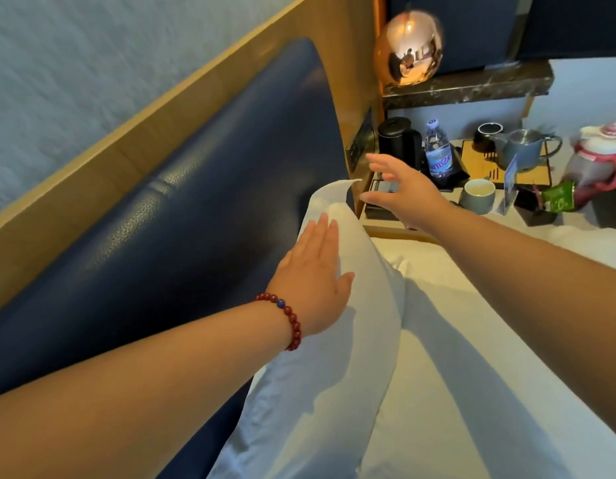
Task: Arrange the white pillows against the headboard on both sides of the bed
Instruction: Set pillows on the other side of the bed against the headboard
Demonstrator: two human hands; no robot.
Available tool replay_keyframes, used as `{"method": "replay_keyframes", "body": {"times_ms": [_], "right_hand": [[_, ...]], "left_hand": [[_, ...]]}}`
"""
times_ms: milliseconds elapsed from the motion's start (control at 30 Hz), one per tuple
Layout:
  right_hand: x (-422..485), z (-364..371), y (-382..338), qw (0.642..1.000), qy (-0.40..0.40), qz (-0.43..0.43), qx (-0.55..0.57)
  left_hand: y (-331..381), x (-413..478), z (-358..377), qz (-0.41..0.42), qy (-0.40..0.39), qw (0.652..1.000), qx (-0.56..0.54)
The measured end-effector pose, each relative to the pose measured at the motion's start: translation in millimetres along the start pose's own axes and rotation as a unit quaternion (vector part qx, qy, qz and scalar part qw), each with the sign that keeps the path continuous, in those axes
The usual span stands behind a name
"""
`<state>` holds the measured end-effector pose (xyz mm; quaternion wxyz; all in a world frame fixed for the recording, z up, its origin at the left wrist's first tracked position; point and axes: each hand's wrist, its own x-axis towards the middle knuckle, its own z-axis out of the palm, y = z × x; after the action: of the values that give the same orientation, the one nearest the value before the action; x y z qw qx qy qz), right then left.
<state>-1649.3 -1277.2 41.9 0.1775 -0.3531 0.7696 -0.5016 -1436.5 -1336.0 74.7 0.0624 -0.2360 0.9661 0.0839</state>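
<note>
Pillow [351,305] stands on edge along the headboard [196,209], long axis running away from camera; left hand [315,271] flat on its top, right hand [403,191] spread wide past its far corner, holding nothing.

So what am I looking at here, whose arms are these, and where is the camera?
No machine here: a person wears one camera on the head, looking down at their own arms. The left hand, with a red bead bracelet at the wrist, lies flat on a white pillow leaning on the blue headboard. The right hand is open in the air past the pillow's corner, holding nothing. The bedside table beyond carries a black kettle, a water bottle and a cup.
</note>
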Motion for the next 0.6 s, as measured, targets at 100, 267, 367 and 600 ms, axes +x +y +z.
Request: {"method": "replay_keyframes", "body": {"times_ms": [100,267,367,600], "right_hand": [[18.9,0.2,-3.1,0.997,-0.036,-0.008,-0.063],[51.5,17.1,-3.5,0.99,-0.068,-0.015,-0.121],[64.1,20.0,-4.7,0.993,-0.043,-0.008,-0.106],[84.8,21.5,0.8,0.994,-0.054,0.091,0.039]], "left_hand": [[4.8,19.4,-13.7,-0.006,0.024,1.0,-0.009],[-4.6,33.2,-4.0,-0.011,-0.012,1.0,-0.01],[-10.5,37.6,9.7,-0.023,-0.054,0.998,-0.009],[-15.8,38.9,29.0,-0.014,-0.046,0.999,0.0]]}}
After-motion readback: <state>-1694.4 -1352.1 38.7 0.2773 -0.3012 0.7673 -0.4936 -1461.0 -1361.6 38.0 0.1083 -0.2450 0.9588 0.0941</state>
